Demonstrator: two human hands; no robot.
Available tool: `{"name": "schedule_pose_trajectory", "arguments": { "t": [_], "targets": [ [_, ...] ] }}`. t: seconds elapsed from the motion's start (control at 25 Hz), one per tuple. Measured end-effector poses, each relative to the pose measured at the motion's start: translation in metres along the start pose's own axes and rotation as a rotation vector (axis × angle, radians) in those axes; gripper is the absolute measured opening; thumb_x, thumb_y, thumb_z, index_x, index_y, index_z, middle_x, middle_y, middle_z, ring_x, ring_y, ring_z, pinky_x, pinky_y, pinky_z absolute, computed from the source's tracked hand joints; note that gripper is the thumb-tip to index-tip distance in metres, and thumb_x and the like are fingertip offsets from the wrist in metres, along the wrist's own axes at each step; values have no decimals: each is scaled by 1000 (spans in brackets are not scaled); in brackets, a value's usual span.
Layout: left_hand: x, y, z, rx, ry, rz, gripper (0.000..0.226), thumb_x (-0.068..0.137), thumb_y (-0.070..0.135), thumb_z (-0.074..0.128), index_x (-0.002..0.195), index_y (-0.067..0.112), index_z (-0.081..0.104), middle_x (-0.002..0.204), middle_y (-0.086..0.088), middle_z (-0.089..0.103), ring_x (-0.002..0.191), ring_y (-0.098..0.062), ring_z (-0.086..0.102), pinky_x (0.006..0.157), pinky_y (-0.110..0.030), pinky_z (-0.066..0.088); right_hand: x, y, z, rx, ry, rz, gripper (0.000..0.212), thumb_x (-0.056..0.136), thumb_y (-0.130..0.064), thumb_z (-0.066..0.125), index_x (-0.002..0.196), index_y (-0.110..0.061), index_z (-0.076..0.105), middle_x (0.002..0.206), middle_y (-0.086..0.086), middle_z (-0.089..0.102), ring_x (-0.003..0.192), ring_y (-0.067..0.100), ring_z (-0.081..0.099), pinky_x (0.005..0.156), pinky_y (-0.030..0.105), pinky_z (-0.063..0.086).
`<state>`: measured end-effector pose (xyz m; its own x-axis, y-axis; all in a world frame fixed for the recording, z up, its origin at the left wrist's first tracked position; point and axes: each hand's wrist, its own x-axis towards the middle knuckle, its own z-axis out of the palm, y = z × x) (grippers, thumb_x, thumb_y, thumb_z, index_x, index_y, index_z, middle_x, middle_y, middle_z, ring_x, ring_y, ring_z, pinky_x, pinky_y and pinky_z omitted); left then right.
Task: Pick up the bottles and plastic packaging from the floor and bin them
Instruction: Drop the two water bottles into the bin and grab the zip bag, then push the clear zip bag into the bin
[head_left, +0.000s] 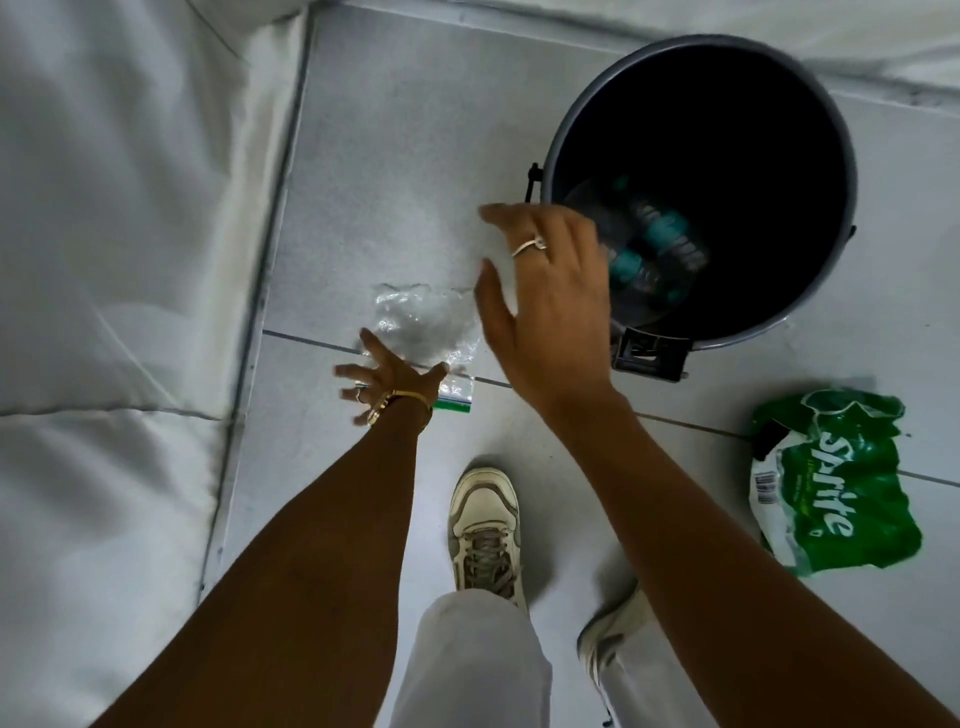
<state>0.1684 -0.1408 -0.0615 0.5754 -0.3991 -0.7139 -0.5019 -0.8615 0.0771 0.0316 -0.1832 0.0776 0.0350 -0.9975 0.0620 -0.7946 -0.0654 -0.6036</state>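
Observation:
A clear plastic zip bag (423, 327) with a green strip lies flat on the tiled floor. My left hand (387, 382) is low over its near edge, fingers spread, touching or just above it. My right hand (540, 291) hovers higher, open and holding nothing, between the bag and the round grey bin (810, 306). Inside the bin lie clear bottles with teal labels (657, 244). A crumpled green Sprite plastic wrap (831, 478) lies on the floor to the right, below the bin.
A white padded mattress or cushion (119, 312) fills the left side, its edge running along the floor. My two feet in pale sneakers (485, 530) stand at the bottom centre. A wall base runs behind the bin.

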Motion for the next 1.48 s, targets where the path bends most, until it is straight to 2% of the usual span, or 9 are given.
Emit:
{"name": "schedule_pose_trajectory", "arguments": {
  "t": [0.2,0.4,0.6,0.84,0.96,1.08,1.24,1.36,1.48],
  "targets": [
    [8,-16,28,252,0,181,80,87,39,65,147,14,19,143,-26,37,133,-45,37,104,-55,39,1,-1,13,21,-98,-83,31,93,-18,56,123,-13,61,121,8,65,120,27,52,103,42,44],
    [22,-18,45,390,5,344,89,77,46,74,142,9,26,138,-24,43,126,-41,47,100,-53,46,4,14,8,11,-35,-74,28,92,-16,56,119,-12,63,118,7,66,118,26,52,100,38,46],
    [20,-18,41,651,4,543,41,94,17,55,132,12,40,133,-21,50,121,-39,52,94,-52,49,3,23,5,-7,-1,-83,25,90,-15,58,114,-11,65,115,8,66,117,27,53,98,36,46],
    [-69,29,-25,-180,344,554,22,97,21,48,102,1,56,102,-20,59,90,-30,58,69,-37,46,3,27,-39,5,27,68,28,89,-15,60,117,-11,62,122,11,60,118,28,49,95,34,48],
    [-140,75,-68,-532,649,877,18,89,17,53,82,1,57,82,-10,56,75,-17,46,65,-27,39,9,35,-76,121,107,255,29,88,-16,61,117,-13,60,124,9,56,118,24,47,94,21,38],
    [-198,128,-81,-616,654,1303,17,84,16,54,77,1,55,80,-12,53,75,-16,44,65,-22,33,6,48,-104,199,258,378,28,87,-16,62,115,-12,62,122,9,58,114,23,50,87,12,30],
    [-210,191,-39,-162,403,1433,21,88,19,51,92,0,62,95,-22,63,85,-30,58,67,-32,37,-14,71,-122,188,390,445,29,86,-12,60,115,-10,61,120,13,58,112,27,51,88,19,35],
    [-178,215,0,490,166,1081,37,97,31,43,118,6,60,129,-22,58,115,-37,56,93,-42,43,-36,99,-126,126,454,473,29,88,-12,59,116,-13,60,123,11,58,115,25,49,88,11,26],
    [-162,222,13,686,-96,843,61,95,52,41,135,7,50,144,-24,47,127,-40,48,105,-44,39,-61,134,-127,72,428,527,39,87,-18,60,125,-14,54,128,12,54,118,26,46,91,21,32]
  ]
}}
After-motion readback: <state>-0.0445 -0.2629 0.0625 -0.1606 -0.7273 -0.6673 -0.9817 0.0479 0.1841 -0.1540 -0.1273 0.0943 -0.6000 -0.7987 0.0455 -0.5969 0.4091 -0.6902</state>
